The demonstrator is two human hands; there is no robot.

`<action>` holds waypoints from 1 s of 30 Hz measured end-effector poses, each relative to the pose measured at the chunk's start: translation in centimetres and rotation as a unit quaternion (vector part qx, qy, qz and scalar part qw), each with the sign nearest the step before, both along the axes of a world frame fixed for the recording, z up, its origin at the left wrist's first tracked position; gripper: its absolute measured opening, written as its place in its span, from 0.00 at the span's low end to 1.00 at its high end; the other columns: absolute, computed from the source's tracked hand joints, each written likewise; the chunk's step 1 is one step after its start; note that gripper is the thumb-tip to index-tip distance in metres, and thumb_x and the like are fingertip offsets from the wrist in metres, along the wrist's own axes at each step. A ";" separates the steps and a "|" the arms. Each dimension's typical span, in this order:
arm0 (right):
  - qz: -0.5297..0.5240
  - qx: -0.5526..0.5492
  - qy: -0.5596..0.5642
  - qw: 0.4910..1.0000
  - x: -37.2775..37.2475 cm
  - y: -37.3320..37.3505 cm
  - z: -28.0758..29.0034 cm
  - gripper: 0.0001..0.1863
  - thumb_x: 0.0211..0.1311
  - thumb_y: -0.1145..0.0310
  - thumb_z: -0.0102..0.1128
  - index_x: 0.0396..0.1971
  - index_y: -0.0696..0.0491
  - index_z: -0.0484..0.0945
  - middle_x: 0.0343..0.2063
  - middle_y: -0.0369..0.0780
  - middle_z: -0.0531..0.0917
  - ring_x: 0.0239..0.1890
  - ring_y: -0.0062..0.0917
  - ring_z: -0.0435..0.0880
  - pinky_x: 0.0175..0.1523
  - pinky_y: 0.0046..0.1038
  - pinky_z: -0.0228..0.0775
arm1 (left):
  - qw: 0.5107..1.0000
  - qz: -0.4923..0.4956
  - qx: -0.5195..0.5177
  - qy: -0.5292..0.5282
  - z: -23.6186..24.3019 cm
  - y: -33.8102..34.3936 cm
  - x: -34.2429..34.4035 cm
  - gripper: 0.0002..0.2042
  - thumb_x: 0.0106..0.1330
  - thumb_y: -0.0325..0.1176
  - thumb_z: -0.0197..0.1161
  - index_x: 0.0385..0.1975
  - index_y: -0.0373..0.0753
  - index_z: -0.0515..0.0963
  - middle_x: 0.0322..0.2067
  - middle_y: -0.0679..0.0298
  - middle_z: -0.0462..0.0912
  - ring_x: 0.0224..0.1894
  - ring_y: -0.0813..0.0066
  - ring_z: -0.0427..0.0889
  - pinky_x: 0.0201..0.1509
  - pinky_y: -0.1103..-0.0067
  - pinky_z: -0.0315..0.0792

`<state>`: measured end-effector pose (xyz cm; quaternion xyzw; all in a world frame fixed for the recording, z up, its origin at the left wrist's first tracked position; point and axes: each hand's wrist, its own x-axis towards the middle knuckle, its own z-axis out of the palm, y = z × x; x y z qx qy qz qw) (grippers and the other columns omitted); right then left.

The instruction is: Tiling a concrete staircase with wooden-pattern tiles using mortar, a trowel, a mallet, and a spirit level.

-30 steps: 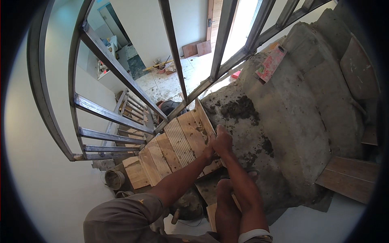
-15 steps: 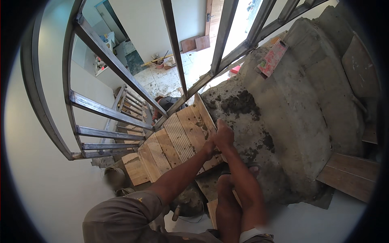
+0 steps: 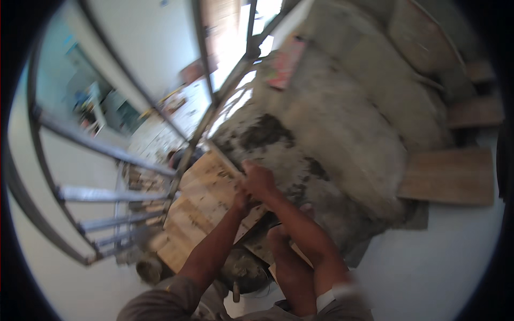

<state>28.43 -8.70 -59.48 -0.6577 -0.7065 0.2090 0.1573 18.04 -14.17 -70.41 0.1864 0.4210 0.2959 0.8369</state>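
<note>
My left hand [image 3: 243, 198] and my right hand [image 3: 259, 181] meet at the right edge of a wood-patterned stair tile [image 3: 198, 182]. Both look closed on its pale raised edge, though motion blur and the hands themselves hide most of the fingertips. Crumbs of mortar lie on the tile's surface. Dark wet mortar [image 3: 265, 132] is spread over the rough concrete step [image 3: 342, 128] just right of the hands. Below the tile sits a round pan of mortar [image 3: 243, 265], with a wooden tool handle [image 3: 236, 291] beside it.
A metal railing [image 3: 91, 139] runs along the left and far side. A mortar-smeared red tool, seemingly a level [image 3: 287, 61], lies on the concrete. Brown tiles [image 3: 447, 176] rest at the right. A small bucket [image 3: 149, 267] stands at lower left. Part of another person [image 3: 179, 158] shows beyond the railing.
The whole view has swung, so the stairs, railing and hands appear further left and a little lower. Both hands stay at the tile's edge.
</note>
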 end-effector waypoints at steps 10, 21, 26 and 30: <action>-0.316 0.241 0.184 0.899 17.6 1.4 16.7 0.18 0.63 0.56 0.60 0.38 0.58 0.78 0.35 0.49 0.83 0.38 0.38 0.84 0.44 0.37 0.74 | 0.998 0.038 -0.047 -0.015 1.3 0.2 -1.7 0.45 0.63 0.75 0.34 0.73 0.50 0.45 0.72 0.64 0.44 0.72 0.52 0.50 0.65 0.46 0.58; -0.433 0.239 -0.205 0.845 49.8 11.6 32.8 0.41 0.67 0.38 0.38 0.61 0.61 0.69 0.58 0.55 0.73 0.63 0.49 0.69 0.66 0.42 0.58 | 0.995 0.022 -0.100 0.005 5.2 1.3 -0.6 0.48 0.60 0.78 0.30 0.74 0.53 0.37 0.75 0.63 0.38 0.73 0.44 0.48 0.69 0.49 0.50; -0.428 0.181 -0.267 0.844 52.3 12.1 33.0 0.41 0.66 0.36 0.36 0.62 0.58 0.69 0.59 0.56 0.72 0.64 0.48 0.68 0.67 0.41 0.57 | 0.993 0.002 -0.116 0.013 5.2 0.8 0.3 0.48 0.59 0.79 0.30 0.74 0.53 0.37 0.75 0.63 0.38 0.73 0.46 0.48 0.70 0.49 0.50; -0.434 0.053 -0.307 0.845 54.1 13.3 34.3 0.36 0.64 0.37 0.43 0.56 0.53 0.75 0.55 0.51 0.77 0.61 0.42 0.72 0.65 0.37 0.61 | 0.994 0.029 -0.107 0.017 5.6 1.0 -0.8 0.49 0.58 0.79 0.32 0.74 0.51 0.40 0.74 0.61 0.42 0.72 0.48 0.50 0.68 0.48 0.53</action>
